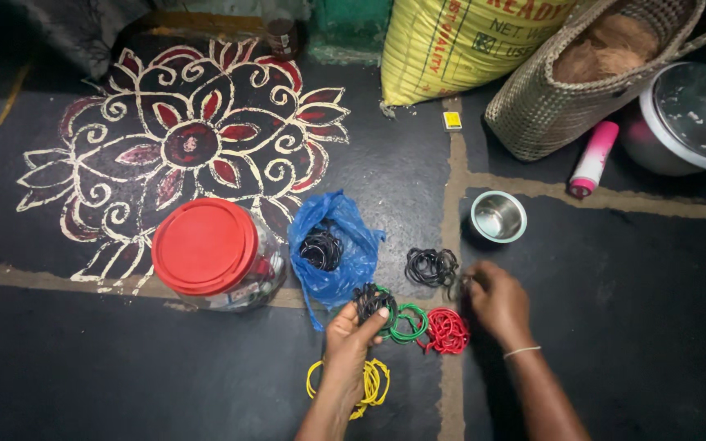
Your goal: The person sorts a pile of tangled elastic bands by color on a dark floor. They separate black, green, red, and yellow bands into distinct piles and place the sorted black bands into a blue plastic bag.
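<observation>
The left hand (351, 336) pinches a bunch of black bands (372, 300) above the green bands (406, 322). The right hand (496, 300) curls beside another black pile (431, 265), its grip hidden; sorting goes best keeping colours apart.

Bare floor (655, 327) lies open at lower right and lower left of the frame. The red-lidded jar (210, 249), blue bag (337, 245) and steel cup (498, 216) crowd the middle; sack (459, 41), basket (565, 98) and steel pot (688, 118) block the upper right.

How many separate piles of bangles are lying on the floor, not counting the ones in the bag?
5: yellow bangles under the left hand, black bunch it touches, green, red, black pile near the right hand.
</observation>
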